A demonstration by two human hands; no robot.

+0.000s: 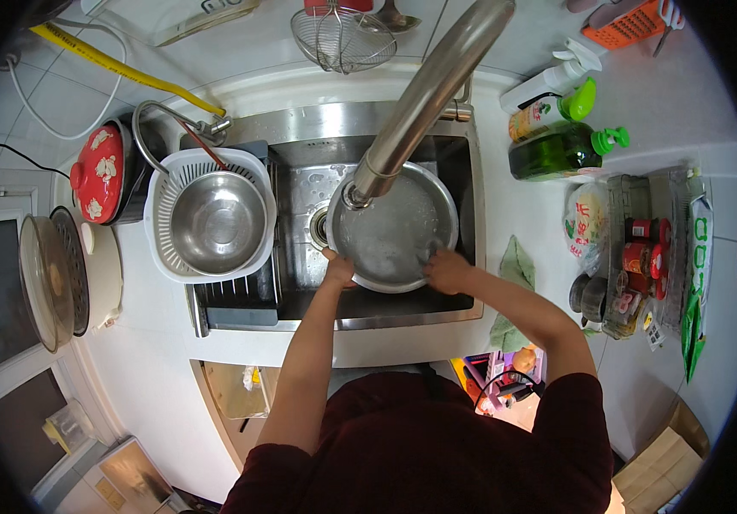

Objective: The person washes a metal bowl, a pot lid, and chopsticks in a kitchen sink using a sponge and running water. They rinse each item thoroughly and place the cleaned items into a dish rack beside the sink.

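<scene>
A round stainless steel basin (400, 270) with cloudy water in it stands in the sink (304, 299). My left hand (340, 268) grips the basin's rim at its near left side. At the near right rim, my right hand (448, 271) has its fingers dipped over the edge into the basin. The fingertips there are blurred, and I cannot tell whether they hold anything. Above the basin hangs the metal faucet spout (407, 122), its outlet over the far left part. The sink drain (319, 225) shows just left of the basin.
On the left, a white colander (159, 250) holding a steel bowl (220, 225) sits over a dark drying rack (240, 315). A green cloth (517, 263) drapes over the counter at right. Pump bottles (551, 154) and a clear bin of jars (625, 308) stand beyond it.
</scene>
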